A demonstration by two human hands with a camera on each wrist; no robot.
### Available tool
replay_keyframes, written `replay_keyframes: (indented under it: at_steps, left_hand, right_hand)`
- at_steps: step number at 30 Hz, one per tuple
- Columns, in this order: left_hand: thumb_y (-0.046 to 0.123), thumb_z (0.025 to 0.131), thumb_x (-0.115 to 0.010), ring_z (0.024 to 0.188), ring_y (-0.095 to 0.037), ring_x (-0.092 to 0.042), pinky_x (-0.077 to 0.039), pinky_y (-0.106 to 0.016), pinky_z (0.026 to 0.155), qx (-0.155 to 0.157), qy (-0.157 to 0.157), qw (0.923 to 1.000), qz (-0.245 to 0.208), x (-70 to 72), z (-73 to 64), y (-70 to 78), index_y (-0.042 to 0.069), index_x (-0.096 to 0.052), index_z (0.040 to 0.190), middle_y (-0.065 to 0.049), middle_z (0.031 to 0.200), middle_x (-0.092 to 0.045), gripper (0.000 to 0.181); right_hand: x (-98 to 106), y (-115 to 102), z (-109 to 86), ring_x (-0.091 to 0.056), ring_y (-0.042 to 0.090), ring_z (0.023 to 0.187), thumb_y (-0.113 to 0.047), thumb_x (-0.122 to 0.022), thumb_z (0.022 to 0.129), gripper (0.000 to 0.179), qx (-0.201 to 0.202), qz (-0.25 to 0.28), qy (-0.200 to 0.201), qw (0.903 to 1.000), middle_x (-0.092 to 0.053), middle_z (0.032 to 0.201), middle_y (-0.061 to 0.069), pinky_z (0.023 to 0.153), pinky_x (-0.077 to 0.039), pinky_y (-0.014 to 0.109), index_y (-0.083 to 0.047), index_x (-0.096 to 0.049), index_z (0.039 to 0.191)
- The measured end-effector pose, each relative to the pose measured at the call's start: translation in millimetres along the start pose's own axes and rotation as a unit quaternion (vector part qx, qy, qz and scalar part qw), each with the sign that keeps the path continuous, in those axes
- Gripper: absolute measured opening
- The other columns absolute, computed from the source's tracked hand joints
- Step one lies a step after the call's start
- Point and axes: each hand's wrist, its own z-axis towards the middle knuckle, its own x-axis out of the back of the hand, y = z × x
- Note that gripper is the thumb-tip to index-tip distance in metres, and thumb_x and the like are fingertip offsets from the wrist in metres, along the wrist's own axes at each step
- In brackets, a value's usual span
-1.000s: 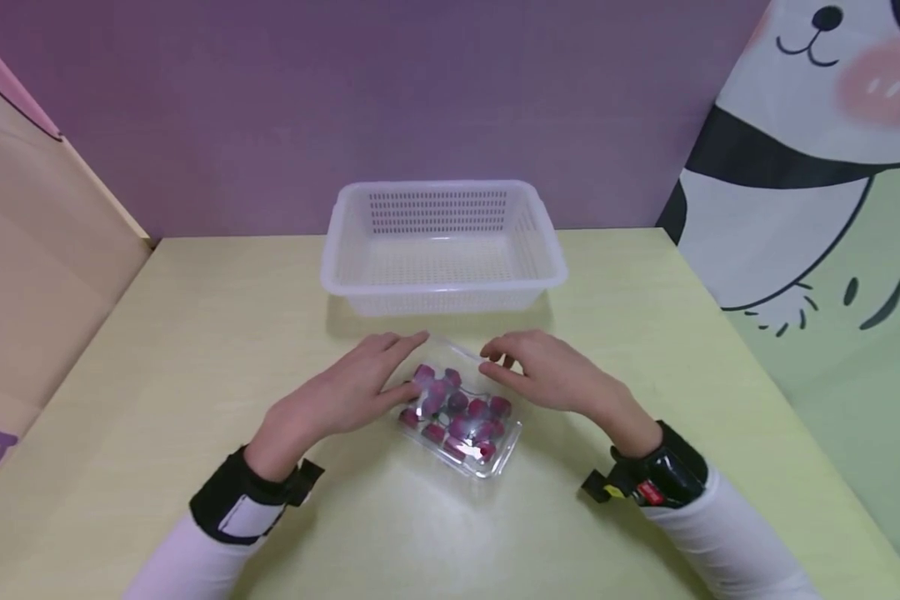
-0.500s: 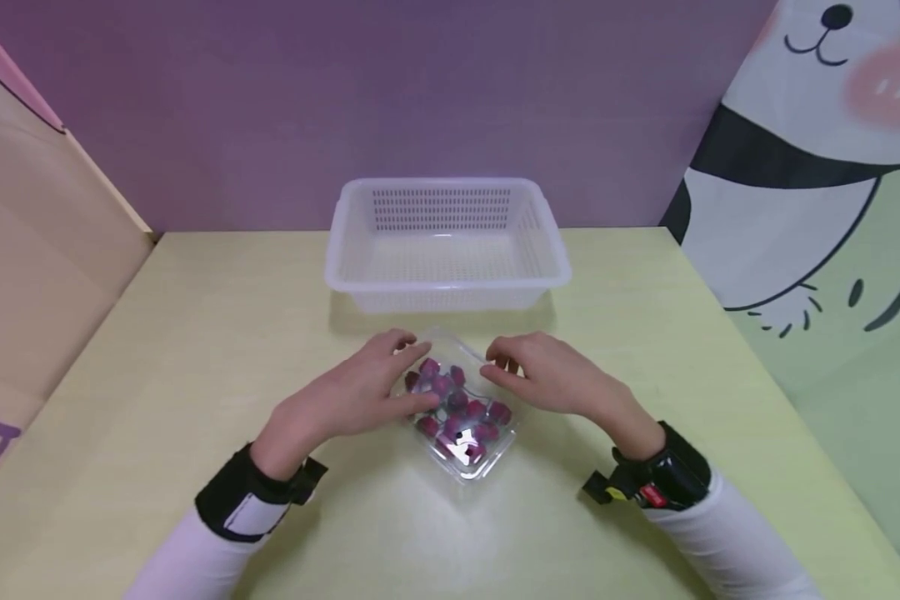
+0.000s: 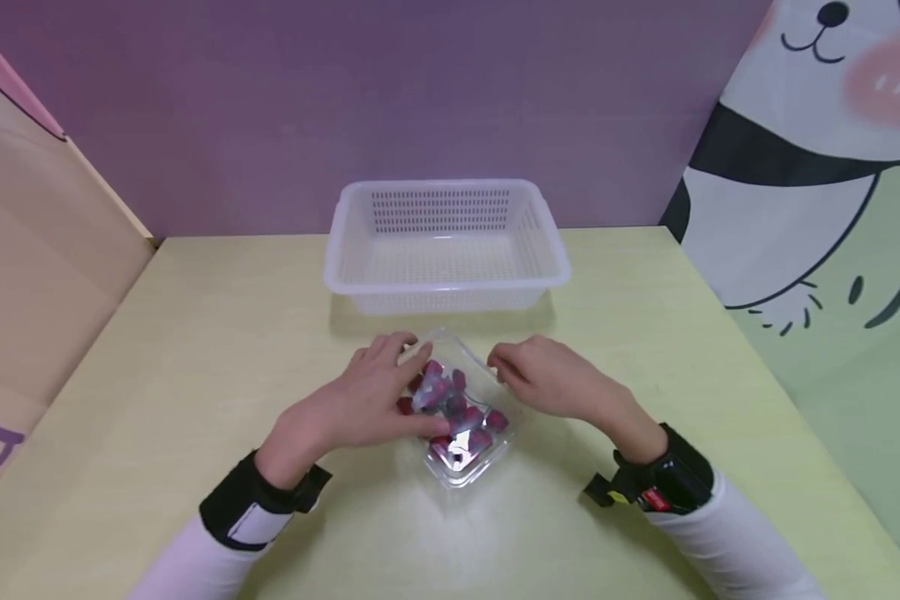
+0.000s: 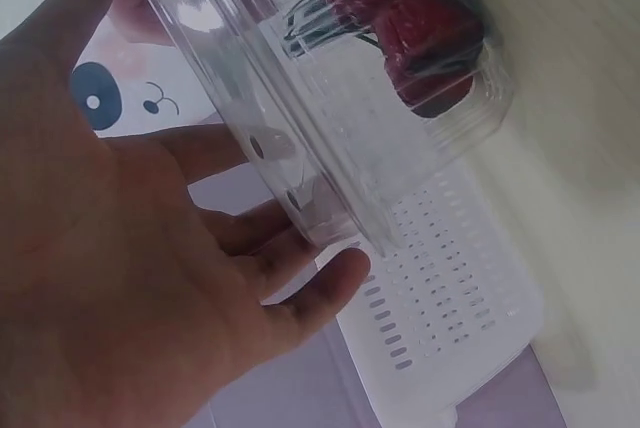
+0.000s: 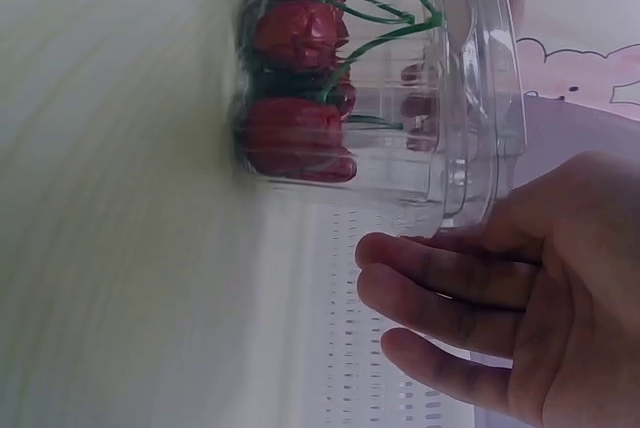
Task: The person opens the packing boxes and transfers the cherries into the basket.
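A clear plastic clamshell box sits at an angle in the middle of the table, its lid down. Inside it are several dark red cherries, with green stems showing in the right wrist view. My left hand lies across the left side of the box, thumb and fingers spread and fairly straight, touching the lid and rim. At the box's right edge, my right hand pinches the rim between thumb and forefinger. Its other fingers curve loosely beside the corner in the right wrist view.
A white perforated basket stands behind the box, close to the purple wall. The pale wooden table has a printed panel on either side, the right one with a cartoon panda.
The box has turned slightly clockwise, its near corner swinging left. My left hand has shifted a little right and nearer. My right fingers have drawn together at the box's edge.
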Motion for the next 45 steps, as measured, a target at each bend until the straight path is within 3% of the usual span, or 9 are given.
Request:
replay_keyframes:
  at_steps: [4,12,26,34,39,42,45]
  left_hand:
    - [0.080,0.079,-0.053,0.141,-0.028,-0.019,-0.016,-0.045,0.112,0.007,-0.014,0.9999,0.003,-0.5,-0.4,0.9,0.009,-0.026,0.156,-0.011,0.154,-0.020,0.109]
    - [0.069,0.084,-0.060,0.144,-0.031,-0.017,-0.015,-0.047,0.113,-0.003,-0.026,0.9996,-0.006,-0.5,-0.5,0.4,0.011,-0.022,0.157,-0.011,0.158,-0.014,0.100]
    - [0.054,0.096,-0.054,0.148,-0.029,-0.003,-0.006,-0.043,0.115,-0.021,-0.045,0.9988,0.001,-2.4,-2.8,0.2,0.014,-0.023,0.157,-0.011,0.160,-0.001,0.079]
    - [0.043,0.097,-0.055,0.147,-0.029,-0.003,-0.009,-0.044,0.114,-0.023,-0.039,0.9990,-0.007,-4.6,-1.6,-0.8,0.014,-0.025,0.156,-0.008,0.161,0.000,0.072]
    - [0.040,0.094,-0.056,0.145,-0.027,-0.010,-0.018,-0.044,0.112,-0.016,-0.022,0.9996,-0.011,-6.3,0.3,-1.8,0.017,-0.027,0.156,-0.007,0.160,-0.005,0.072]
    - [0.038,0.092,-0.058,0.144,-0.028,-0.013,-0.019,-0.046,0.112,-0.018,-0.008,0.9998,-0.003,-6.5,1.0,-2.4,0.017,-0.031,0.155,-0.009,0.158,-0.011,0.071]
    - [0.038,0.093,-0.057,0.144,-0.028,-0.014,-0.014,-0.048,0.112,-0.023,-0.003,0.9997,0.007,-5.7,1.1,-2.7,0.017,-0.031,0.155,-0.009,0.157,-0.013,0.070]
  right_hand:
    - [-0.6,0.3,-0.5,-0.058,0.006,0.068,-0.005,-0.053,0.095,0.019,0.004,-0.008,0.001,1.0000,-0.062,0.081,-0.007,0.067,-0.048,0.022,-0.006,-0.069,0.104]
    - [-0.4,3.9,-2.4,-0.057,0.005,0.068,-0.004,-0.058,0.092,0.016,0.017,0.002,0.001,0.9999,-0.060,0.078,-0.010,0.064,-0.047,0.019,-0.008,-0.067,0.104]
    - [-1.6,6.3,-5.8,-0.063,0.007,0.075,-0.009,-0.056,0.095,0.016,0.005,0.022,-0.024,0.9995,-0.064,0.084,-0.008,0.067,-0.049,0.019,-0.009,-0.064,0.110]
    - [-6.9,3.8,-5.9,-0.063,0.007,0.075,-0.018,-0.057,0.100,0.013,-0.011,0.021,-0.041,0.9989,-0.064,0.084,-0.007,0.065,-0.048,0.019,-0.010,-0.062,0.109]
    - [-7.5,1.8,-6.3,-0.066,0.012,0.082,-0.017,-0.055,0.100,0.029,-0.023,0.047,-0.055,0.9971,-0.067,0.093,-0.001,0.069,-0.050,0.020,-0.001,-0.056,0.126]
    - [-7.6,1.1,-5.5,-0.067,0.015,0.089,-0.016,-0.053,0.101,0.042,-0.023,0.067,-0.062,0.9956,-0.068,0.100,0.003,0.075,-0.051,0.022,0.003,-0.046,0.138]
    - [-7.6,1.1,-4.2,-0.067,0.017,0.093,-0.015,-0.053,0.102,0.045,-0.015,0.072,-0.060,0.9955,-0.067,0.104,0.005,0.077,-0.051,0.023,0.003,-0.044,0.141]
